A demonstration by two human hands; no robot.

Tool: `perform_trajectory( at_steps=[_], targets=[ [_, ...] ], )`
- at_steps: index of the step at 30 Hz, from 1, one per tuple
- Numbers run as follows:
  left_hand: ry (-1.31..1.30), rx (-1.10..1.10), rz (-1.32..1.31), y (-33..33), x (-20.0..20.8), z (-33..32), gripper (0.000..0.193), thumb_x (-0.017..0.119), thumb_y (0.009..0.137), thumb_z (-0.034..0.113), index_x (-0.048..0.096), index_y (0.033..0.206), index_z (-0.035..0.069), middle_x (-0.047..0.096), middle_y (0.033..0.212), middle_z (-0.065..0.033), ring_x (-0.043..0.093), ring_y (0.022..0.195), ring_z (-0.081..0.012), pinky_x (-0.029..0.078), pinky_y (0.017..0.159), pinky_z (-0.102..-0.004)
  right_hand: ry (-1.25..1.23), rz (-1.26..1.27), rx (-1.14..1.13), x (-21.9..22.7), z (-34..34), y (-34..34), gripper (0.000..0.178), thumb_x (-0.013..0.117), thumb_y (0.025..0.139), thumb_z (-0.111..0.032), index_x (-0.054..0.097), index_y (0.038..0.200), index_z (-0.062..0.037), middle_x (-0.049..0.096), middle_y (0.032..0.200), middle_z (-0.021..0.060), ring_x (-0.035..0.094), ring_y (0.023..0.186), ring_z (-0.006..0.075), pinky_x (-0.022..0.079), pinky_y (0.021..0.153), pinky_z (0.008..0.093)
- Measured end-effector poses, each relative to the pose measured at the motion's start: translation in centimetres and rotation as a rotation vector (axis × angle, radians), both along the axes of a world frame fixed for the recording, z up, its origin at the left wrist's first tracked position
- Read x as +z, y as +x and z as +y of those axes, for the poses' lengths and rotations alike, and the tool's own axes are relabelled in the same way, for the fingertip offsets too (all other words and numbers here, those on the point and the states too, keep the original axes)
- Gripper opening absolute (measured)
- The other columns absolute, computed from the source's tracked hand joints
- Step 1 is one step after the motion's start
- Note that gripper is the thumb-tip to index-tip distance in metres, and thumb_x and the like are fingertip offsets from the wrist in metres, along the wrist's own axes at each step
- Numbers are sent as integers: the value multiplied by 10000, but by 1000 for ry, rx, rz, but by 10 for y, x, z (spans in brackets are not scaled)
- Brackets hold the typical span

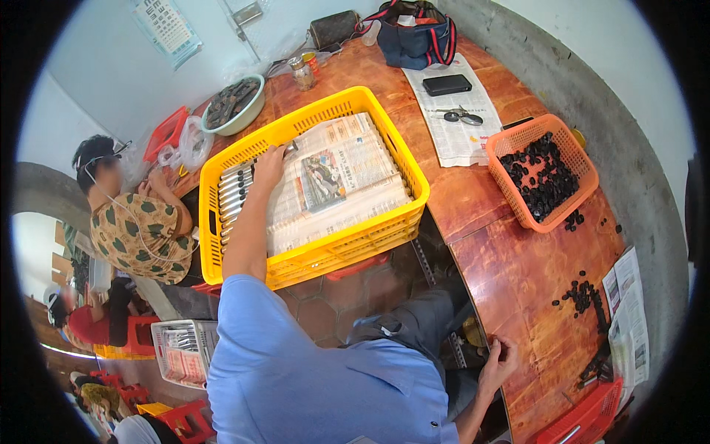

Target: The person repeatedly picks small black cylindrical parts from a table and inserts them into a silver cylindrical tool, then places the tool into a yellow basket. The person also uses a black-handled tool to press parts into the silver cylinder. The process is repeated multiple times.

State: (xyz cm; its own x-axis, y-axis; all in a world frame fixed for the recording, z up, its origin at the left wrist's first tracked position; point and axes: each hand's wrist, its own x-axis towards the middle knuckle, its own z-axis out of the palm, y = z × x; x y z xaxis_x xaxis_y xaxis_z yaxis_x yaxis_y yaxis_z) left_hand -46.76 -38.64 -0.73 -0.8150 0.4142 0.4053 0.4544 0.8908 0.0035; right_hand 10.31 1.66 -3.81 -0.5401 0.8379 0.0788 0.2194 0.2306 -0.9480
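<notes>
My left hand (270,166) reaches into a large yellow plastic crate (405,211), its fingers closed on a short silver metal piece (291,148). Beneath it, folded newspaper (362,177) covers much of the crate's contents. Along the crate's left side lies a row of slim silver rods (231,194), some with black parts; my forearm hides some of them. My right hand (501,361) is at the table's near edge, fingers curled in towards the thumb. Whether anything is between those fingers is too small to tell.
On the wooden table (503,274) stand an orange basket (543,222) of small black parts, loose black parts (583,296), newspaper with glasses (464,117), and a dark bag (418,44). A pale green basin (255,111) stands beyond the crate. A co-worker (140,229) sits left.
</notes>
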Motion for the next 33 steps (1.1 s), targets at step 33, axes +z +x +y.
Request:
perform_trajectory(
  at_steps=[33],
  targets=[
    [-57,287,-215,-19,-59,31,700,441,993,526,345,1503,56,295,1586,-122,249,1466,-334,182,1166,-586,-6,-33,-20,-5,6,-13,83,601,957,-36,612,992,39,674,934,98,640,834,154,531,776,280]
  ],
)
